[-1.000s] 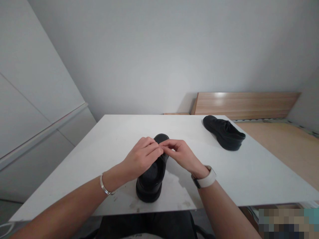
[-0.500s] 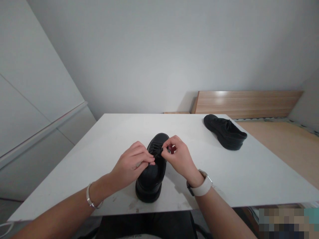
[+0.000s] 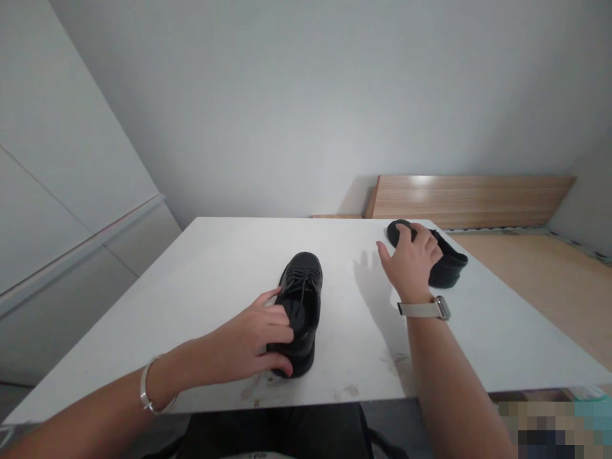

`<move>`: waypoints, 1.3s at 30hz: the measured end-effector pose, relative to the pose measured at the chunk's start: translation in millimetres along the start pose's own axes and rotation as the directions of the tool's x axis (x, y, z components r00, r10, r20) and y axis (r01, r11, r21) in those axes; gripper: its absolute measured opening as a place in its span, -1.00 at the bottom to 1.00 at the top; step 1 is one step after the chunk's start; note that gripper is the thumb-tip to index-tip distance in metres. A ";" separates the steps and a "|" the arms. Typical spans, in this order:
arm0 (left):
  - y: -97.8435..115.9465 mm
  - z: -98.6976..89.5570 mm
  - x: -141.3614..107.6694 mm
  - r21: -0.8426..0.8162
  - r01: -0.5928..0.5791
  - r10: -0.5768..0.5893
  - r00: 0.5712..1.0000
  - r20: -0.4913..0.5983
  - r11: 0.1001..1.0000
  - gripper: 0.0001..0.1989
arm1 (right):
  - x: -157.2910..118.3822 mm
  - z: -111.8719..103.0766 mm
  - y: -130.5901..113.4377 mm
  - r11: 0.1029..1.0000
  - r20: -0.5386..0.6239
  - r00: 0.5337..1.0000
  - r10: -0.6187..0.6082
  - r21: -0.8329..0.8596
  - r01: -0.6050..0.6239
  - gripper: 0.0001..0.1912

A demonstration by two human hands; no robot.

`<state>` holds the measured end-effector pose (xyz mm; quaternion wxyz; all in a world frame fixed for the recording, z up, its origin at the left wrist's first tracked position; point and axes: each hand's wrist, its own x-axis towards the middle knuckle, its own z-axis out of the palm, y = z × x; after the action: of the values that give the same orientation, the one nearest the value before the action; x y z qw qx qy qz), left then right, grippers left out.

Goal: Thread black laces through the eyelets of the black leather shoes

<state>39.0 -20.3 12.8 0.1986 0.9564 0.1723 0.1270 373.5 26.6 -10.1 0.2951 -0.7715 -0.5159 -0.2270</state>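
Note:
A black lace-up shoe [image 3: 306, 268] stands upright on the white table in front of me, toe pointing away. Its laces lie loose over the tongue and into the opening. My left hand [image 3: 262, 335] grips the shoe's left side near the heel, thumb at the back and fingers over the collar. My right hand [image 3: 414, 258] is raised with fingers spread, holding nothing. It is in front of a second black shoe [image 3: 447, 271] at the table's right side and hides that shoe's middle; I cannot tell whether they touch.
The white table [image 3: 229, 255] has dark smudges near its front edge. Beyond its right side lie a bed base [image 3: 516, 268] and a wooden headboard [image 3: 478, 201]. White cabinets [image 3: 62, 268] stand at the left, and a grey wall rises behind.
My right hand has let go of the laces and moved right, to the second shoe. My left hand has shifted from the laces back to the heel side of the near shoe.

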 end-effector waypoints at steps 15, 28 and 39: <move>-46.0 36.8 160.3 0.130 0.064 -0.037 0.979 -0.201 0.989 -0.76 | 10.8 38.0 26.5 0.991 0.058 0.998 0.005 0.134 -0.013 -0.68; -51.5 64.7 221.0 0.166 0.029 0.006 0.977 -0.212 0.986 -0.78 | 24.4 35.9 79.5 0.954 0.033 0.962 0.272 -0.141 -0.265 -0.60; -39.0 43.8 208.9 0.212 0.146 -0.113 0.981 -0.160 0.966 -0.82 | 10.0 18.7 12.8 0.999 0.074 0.997 -0.002 0.048 -0.001 -0.67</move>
<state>231.6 78.0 -6.2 0.0851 0.9474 0.2617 0.1634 390.0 42.4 -19.8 0.2941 -0.7720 -0.5319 -0.1858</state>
